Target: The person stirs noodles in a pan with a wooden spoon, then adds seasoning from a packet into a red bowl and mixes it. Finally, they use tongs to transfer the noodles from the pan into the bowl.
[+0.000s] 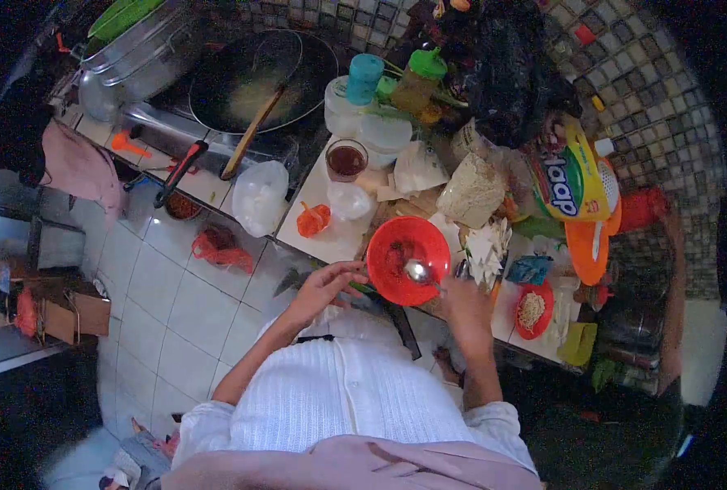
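Note:
A red bowl (386, 286) is at the counter's front edge, with some dark reddish food low in it. My left hand (328, 290) is at the bowl's left side, its fingertips closed at the rim. In my right hand (466, 306), blurred a little, is the handle of a metal spoon (417, 271). The spoon's head lies inside the bowl, over the food. Close to the bowl's right are pale cut pieces (488, 255) in a heap and a small red dish of peanut-like bits (532, 311).
A wok (318, 73) with a wooden-handled tool (253, 135) sits on the stove at the back left. Behind the bowl stand a glass of brown liquid (346, 159) and a yellow-green pouch (572, 175). At far right is another person's arm (672, 302). A knife-like dark blade (404, 331) juts over the edge.

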`<state>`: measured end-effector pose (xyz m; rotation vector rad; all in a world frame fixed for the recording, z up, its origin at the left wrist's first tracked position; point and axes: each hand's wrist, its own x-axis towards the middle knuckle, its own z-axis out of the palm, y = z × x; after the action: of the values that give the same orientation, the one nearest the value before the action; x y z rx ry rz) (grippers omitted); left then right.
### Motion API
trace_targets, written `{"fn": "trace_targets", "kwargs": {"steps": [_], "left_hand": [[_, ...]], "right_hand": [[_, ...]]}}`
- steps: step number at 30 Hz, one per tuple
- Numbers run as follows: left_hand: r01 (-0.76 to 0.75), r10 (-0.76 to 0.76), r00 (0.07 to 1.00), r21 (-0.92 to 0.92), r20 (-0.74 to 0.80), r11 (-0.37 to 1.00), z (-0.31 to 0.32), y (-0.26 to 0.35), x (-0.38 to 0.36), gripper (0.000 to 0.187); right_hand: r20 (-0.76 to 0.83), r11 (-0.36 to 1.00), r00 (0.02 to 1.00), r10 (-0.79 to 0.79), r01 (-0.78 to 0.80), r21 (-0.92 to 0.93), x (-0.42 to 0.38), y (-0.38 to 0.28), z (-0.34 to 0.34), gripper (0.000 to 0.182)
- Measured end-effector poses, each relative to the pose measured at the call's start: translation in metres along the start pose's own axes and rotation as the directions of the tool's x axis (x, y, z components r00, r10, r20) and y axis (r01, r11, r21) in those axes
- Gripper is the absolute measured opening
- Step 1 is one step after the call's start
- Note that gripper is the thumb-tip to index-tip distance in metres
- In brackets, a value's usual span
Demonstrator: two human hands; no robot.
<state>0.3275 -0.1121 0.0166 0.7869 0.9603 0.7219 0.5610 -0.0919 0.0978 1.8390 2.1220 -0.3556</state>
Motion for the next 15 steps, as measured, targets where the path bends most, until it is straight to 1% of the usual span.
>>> {"fn": "trace_targets", "kwargs": {"steps": [1,2,3,5,6,7,8,9,11,13,15], "left_hand": [[0.005,-0.005,1.000,-0.046,-0.012,0.999,0.002,-0.002,0.001,0.037],[0.004,-0.004,1.000,-0.051,-0.017,0.999,0.005,-0.002,0.000,0.037],[-0.021,0.020,1.000,-0.051,-0.016,0.998,0.007,0.000,0.000,0.037],[-0.051,0.049,0.998,-0.054,-0.028,0.997,0.011,0.000,0.000,0.037],[-0.045,0.043,0.998,-0.026,-0.042,0.999,0.012,0.000,0.001,0.037],[-0.038,0.038,0.998,0.003,-0.056,0.999,0.013,-0.001,0.001,0.036],[-0.043,0.043,0.997,0.005,-0.064,0.999,0.014,-0.001,0.001,0.036],[-0.033,0.031,0.996,-0.019,-0.082,0.999,0.016,-0.003,0.001,0.035],[-0.025,0.021,0.995,-0.043,-0.098,0.999,0.019,-0.003,0.002,0.035],[-0.038,0.035,0.994,-0.023,-0.099,0.999,0.020,-0.004,0.001,0.034],[-0.053,0.048,0.994,-0.038,-0.103,0.998,0.020,-0.009,0.001,0.033]], "right_hand": [[-0.036,0.998,0.999,-0.013,0.010,-0.063,0.001,0.008,0.004,0.012],[-0.069,0.992,0.997,-0.027,0.018,-0.126,0.002,0.015,0.006,0.011],[-0.067,0.991,0.997,-0.034,0.025,-0.129,0.000,0.017,-0.002,0.011],[-0.247,0.985,0.954,-0.169,0.153,-0.081,0.001,0.019,-0.025,0.016],[-0.247,0.983,0.952,-0.180,0.164,-0.084,0.008,0.022,-0.029,0.016],[-0.212,0.970,0.949,-0.231,0.209,-0.121,0.016,0.027,-0.032,0.020],[-0.178,0.955,0.944,-0.280,0.253,-0.157,0.024,0.031,-0.036,0.024],[-0.180,0.953,0.941,-0.287,0.260,-0.158,0.033,0.034,-0.037,0.024],[-0.145,0.896,0.886,-0.441,0.424,-0.136,0.054,0.042,-0.035,0.024],[-0.143,0.880,0.872,-0.469,0.447,-0.159,0.085,0.052,-0.015,0.021],[-0.138,0.864,0.857,-0.496,0.470,-0.180,0.090,0.056,-0.012,0.018]]}}
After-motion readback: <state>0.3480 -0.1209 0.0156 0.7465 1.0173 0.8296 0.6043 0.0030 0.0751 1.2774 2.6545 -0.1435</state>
